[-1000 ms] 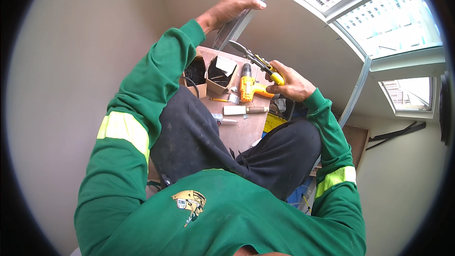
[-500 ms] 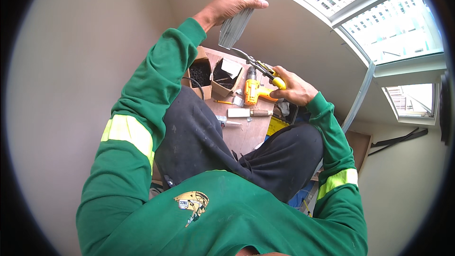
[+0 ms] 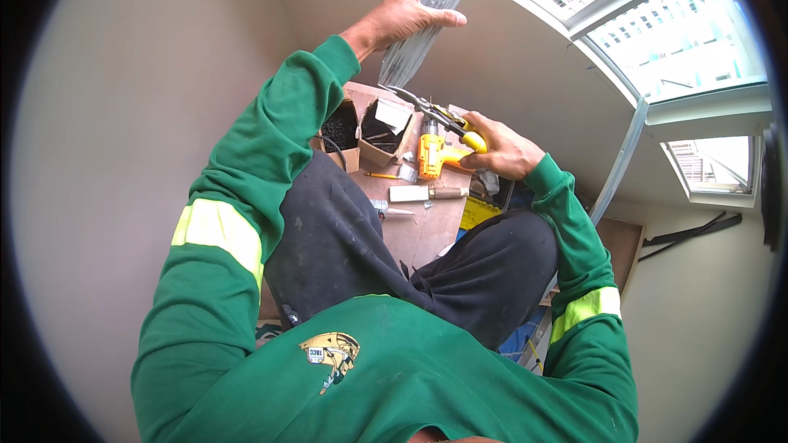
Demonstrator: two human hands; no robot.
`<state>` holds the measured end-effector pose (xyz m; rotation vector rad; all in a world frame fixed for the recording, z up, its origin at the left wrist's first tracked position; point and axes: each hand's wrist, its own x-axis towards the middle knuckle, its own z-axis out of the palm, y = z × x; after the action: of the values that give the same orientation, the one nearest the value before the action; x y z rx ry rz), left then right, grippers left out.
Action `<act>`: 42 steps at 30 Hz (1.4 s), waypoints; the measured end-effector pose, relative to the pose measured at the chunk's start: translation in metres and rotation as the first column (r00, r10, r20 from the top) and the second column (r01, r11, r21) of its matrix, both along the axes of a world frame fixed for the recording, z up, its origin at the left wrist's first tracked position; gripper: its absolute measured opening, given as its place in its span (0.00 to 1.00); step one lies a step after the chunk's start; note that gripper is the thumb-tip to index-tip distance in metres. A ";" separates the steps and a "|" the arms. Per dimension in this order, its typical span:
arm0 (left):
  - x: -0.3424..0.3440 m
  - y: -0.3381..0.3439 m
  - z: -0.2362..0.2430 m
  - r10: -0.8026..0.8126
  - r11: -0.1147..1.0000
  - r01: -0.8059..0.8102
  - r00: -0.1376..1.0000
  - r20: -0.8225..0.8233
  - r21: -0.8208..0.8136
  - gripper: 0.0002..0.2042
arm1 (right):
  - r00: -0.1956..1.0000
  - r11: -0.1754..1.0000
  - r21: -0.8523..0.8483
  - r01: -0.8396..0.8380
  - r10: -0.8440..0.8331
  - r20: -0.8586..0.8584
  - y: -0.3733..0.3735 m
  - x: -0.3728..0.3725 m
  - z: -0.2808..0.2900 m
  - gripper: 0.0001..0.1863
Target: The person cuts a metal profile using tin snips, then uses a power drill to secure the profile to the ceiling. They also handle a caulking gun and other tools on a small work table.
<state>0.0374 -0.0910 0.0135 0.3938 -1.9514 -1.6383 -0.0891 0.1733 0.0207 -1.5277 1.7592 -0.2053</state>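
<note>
My left hand [image 3: 410, 16] grips a long grey metal channel [image 3: 406, 57] near the top middle, thumb across it. My right hand [image 3: 497, 143] is closed on the yellow handles of metal snips [image 3: 439, 115]. The snips' jaws are at the lower end of the channel; I cannot tell whether the metal is between them. Below them, on a wooden board [image 3: 402, 242], lie an orange drill [image 3: 431, 160], two cardboard boxes [image 3: 376, 143] with dark contents, a pencil [image 3: 379, 175], a small tool with a pale block [image 3: 410, 194] and a tube [image 3: 392, 211].
Windows [image 3: 665, 41] fill the upper right, with a smaller one [image 3: 710, 164] below. Another metal strip [image 3: 624, 156] stands at the right. Dark strips [image 3: 685, 234] are against the right wall. A bare wall [image 3: 131, 115] is at the left, close to my arm. My dark-trousered legs flank the board.
The channel's lower end and the snips' jaws have come closer, the jaws having shifted down and left to meet it. My left hand has moved slightly down and right, still gripping.
</note>
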 end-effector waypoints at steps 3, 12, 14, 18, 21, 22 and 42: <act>-0.003 -0.002 -0.004 -0.006 1.000 0.006 1.000 0.000 -0.011 0.48 | 1.000 1.000 0.023 0.007 -0.008 0.015 -0.001 -0.002 -0.002 0.43; -0.003 -0.006 -0.005 -0.001 1.000 0.001 1.000 0.008 0.001 0.48 | 0.998 0.998 0.054 0.018 -0.021 0.065 -0.002 -0.006 -0.009 0.51; -0.002 -0.007 -0.003 0.005 1.000 -0.006 1.000 0.020 0.013 0.48 | 0.998 0.999 0.045 0.016 -0.019 0.052 -0.002 -0.007 -0.009 0.52; -0.001 -0.006 -0.002 0.006 0.999 -0.007 1.000 0.022 0.032 0.49 | 0.999 0.999 0.023 0.023 -0.024 0.043 -0.002 -0.008 -0.009 0.52; -0.001 -0.006 -0.001 0.002 1.000 -0.002 1.000 0.028 0.015 0.49 | 0.998 0.999 0.038 0.032 -0.034 0.054 -0.003 -0.008 -0.011 0.51; -0.002 -0.005 -0.002 0.003 1.000 -0.004 1.000 0.023 0.009 0.49 | 0.999 0.999 0.038 0.027 -0.028 0.041 -0.003 -0.008 -0.012 0.51; -0.007 -0.004 -0.007 -0.013 1.000 0.013 1.000 0.021 0.012 0.48 | 1.000 0.998 -0.050 0.025 -0.026 -0.006 -0.003 -0.001 -0.002 0.30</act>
<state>0.0307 -0.0948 0.0065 0.4052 -1.9641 -1.6610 -0.0897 0.1700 0.0189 -1.5431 1.7914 -0.2591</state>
